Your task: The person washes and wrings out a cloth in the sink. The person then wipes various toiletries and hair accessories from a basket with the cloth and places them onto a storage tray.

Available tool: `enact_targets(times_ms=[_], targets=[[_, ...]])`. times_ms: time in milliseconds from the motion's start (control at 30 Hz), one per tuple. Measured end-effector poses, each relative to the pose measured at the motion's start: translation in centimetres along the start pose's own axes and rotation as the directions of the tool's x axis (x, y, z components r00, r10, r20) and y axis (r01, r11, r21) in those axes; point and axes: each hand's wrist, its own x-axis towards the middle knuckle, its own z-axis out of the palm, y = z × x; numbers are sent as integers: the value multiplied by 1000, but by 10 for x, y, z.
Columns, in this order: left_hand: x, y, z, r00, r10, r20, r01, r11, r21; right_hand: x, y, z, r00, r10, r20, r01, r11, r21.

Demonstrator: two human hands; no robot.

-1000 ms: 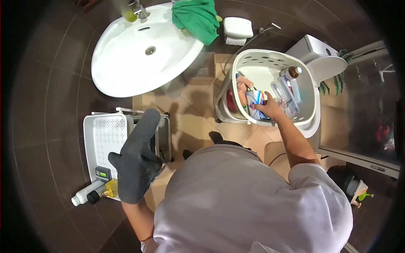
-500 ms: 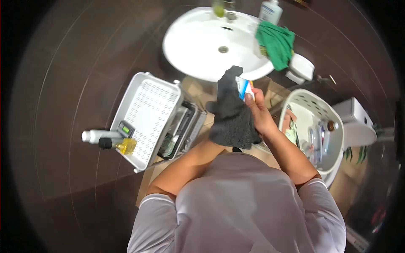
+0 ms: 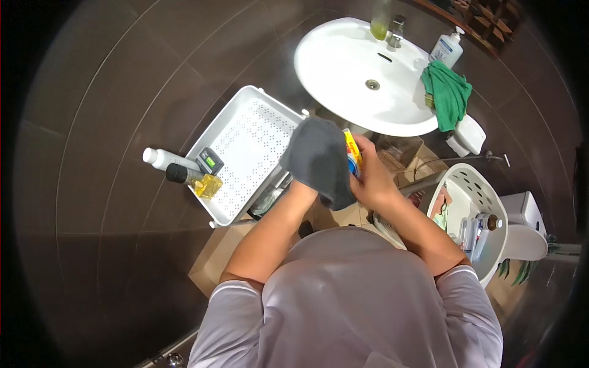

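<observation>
Left of the fingers (image 3: 365,147), the white tray (image 3: 245,147) lies mostly bare; only bottles (image 3: 184,175) crowd its far left edge. Ahead, the sink (image 3: 359,73) blocks the way. Right, the basket (image 3: 475,214) stands packed, with a tiled floor (image 3: 337,216) gap just below.

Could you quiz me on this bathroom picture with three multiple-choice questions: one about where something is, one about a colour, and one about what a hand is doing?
1. Where does the green cloth lie?
A. on the rim of the white oval sink
B. in the white perforated tray
C. on the floor

2. What colour is the mitt on the left hand?
A. white
B. dark grey
C. green

3. What is the right hand doing?
A. resting in the white basket
B. hanging free
C. gripping a small yellow, blue and white packet

Answers: 1 A, the cloth drapes over the sink's right edge. 2 B, the mitt is charcoal. 3 C, its fingers close on the packet beside the mitt.
</observation>
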Motion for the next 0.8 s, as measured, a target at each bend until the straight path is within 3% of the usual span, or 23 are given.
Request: enact_targets(times_ms=[133,233,267,333,367,433,533,567,600,667,700,733,767,800], targets=[[-7,-15,3,985,-134,-112,122,986,-111,4,-10,7,993,-117,13,117,993,25],[1,-3,-10,969,-238,-65,188,884,-427,8,-12,3,992,-52,114,63,993,-100],[-1,-11,-2,968,-242,-66,192,884,-427,8,-12,4,992,-53,118,65,993,-100],[-3,-28,11,919,-96,-382,-89,893,-441,8,-13,6,992,-81,94,69,990,123],[-9,-29,15,917,-106,-385,-81,895,-439,9,-13,7,991,-86,104,73,990,122],[-9,-18,1,936,-215,-279,131,948,-291,14,-14,8,1000,-23,-16,26,987,160],[-12,3,13,856,-335,-395,226,927,-298,24,-26,14,995,27,-94,3,953,302],[-13,14,10,841,-460,-286,335,856,-393,24,-26,20,986,42,-160,15,940,340],[-15,18,8,837,-465,-289,339,855,-393,28,-28,22,987,38,-154,17,940,339],[-17,20,5,911,-390,-136,312,865,-393,38,-34,25,909,122,-398,51,917,397],[-20,15,11,908,-419,0,346,750,-564,40,-37,26,921,128,-368,53,895,444],[-20,6,14,898,-439,-3,366,752,-549,41,-38,29,928,197,-315,28,807,589],[-17,-7,17,896,-336,-290,266,930,-254,42,-41,29,943,247,-224,-28,729,684],[-20,-17,16,854,-130,-503,208,973,102,45,-45,25,950,286,-122,-94,640,763]])
